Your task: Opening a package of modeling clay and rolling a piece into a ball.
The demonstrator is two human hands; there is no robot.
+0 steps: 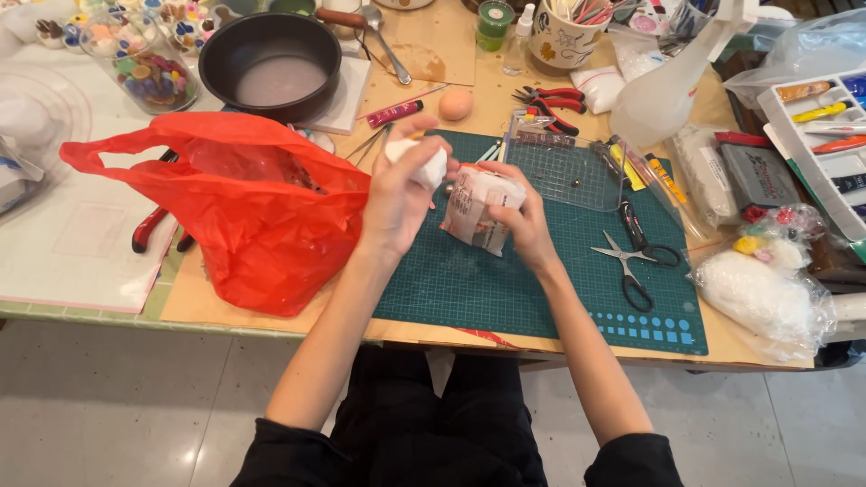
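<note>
My left hand [397,194] is closed around a lump of white clay-like material [427,166], held above the green cutting mat [505,289]. My right hand [521,216] grips a crumpled clear packet with print on it [478,207], right beside the white lump. Both hands meet over the mat's upper left part. A red plastic bag [244,203] lies just left of my left forearm.
A black pan [271,63] stands at the back left near a jar of coloured beads [153,77]. Scissors [627,261], red-handled pliers [550,99], a clear box [564,167], a peach ball [456,104] and a white stuffing bag [762,293] sit around the mat. Paint tubes [825,126] fill the right edge.
</note>
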